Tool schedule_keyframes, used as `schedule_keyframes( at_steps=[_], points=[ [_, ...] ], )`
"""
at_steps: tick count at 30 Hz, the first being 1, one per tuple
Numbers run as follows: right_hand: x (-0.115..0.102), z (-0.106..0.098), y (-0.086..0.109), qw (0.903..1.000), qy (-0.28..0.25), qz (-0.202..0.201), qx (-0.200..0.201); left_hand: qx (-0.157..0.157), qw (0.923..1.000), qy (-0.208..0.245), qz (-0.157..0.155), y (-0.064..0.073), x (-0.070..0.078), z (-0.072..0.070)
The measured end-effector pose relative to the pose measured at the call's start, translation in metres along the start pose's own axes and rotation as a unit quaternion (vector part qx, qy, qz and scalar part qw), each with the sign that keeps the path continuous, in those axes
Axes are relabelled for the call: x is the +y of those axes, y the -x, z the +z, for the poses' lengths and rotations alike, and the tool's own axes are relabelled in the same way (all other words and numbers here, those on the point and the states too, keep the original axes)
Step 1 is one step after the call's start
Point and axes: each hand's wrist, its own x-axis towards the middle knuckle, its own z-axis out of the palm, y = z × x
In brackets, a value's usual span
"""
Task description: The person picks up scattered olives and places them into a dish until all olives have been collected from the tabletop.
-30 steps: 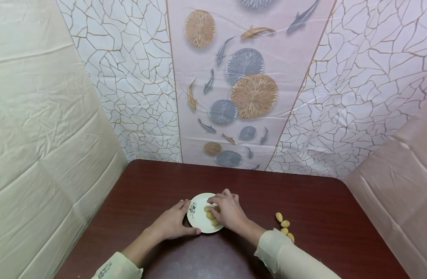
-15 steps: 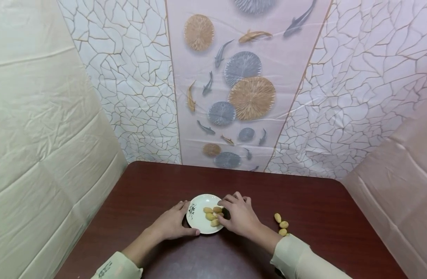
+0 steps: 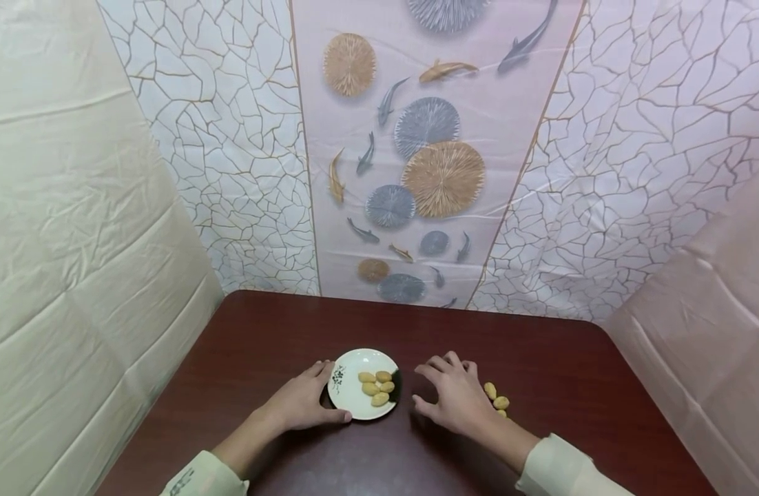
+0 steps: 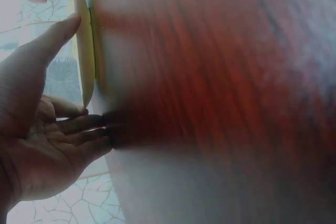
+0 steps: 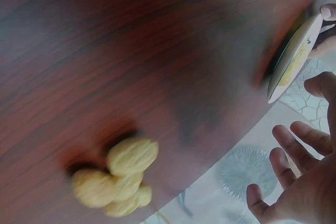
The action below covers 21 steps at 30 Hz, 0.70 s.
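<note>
A small white plate (image 3: 351, 402) with a dark floral print and a dark patch on its right side rests on the table. Several small yellow oval pieces (image 3: 370, 388) with rounded ends lie on it. My left hand (image 3: 300, 401) holds the plate's left rim, thumb at the near edge and fingers at the far-left edge. To the right of the plate, my right hand (image 3: 455, 394) hovers with spread, slightly bent fingers and nothing in them. Beyond that hand, more yellow pieces (image 5: 132, 156) with wrinkled surfaces lie in a cluster, partly hidden by it in the head view.
The dark red wooden table (image 3: 280, 324) has rounded far corners. Behind it hangs a patterned cloth (image 3: 392, 227) with fish and round motifs, and pale cloth walls (image 3: 76, 275) stand at both sides.
My right hand has left the yellow pieces on the plate and moved right, toward the loose cluster, its fingers spreading. The left hand stays on the plate's rim.
</note>
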Motion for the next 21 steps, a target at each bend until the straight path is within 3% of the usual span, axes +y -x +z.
schedule_keyframes(
  at_steps=[12, 21],
  points=[
    [0.023, -0.01, 0.014, 0.9995, 0.02, 0.009, 0.022, -0.001, 1.0, -0.003, 0.004, -0.001, -0.003, 0.0],
    [0.039, -0.011, 0.027, 0.9984, 0.029, 0.041, 0.027, 0.007, 0.9999, 0.006, 0.013, 0.0, 0.0, -0.002]
  ],
)
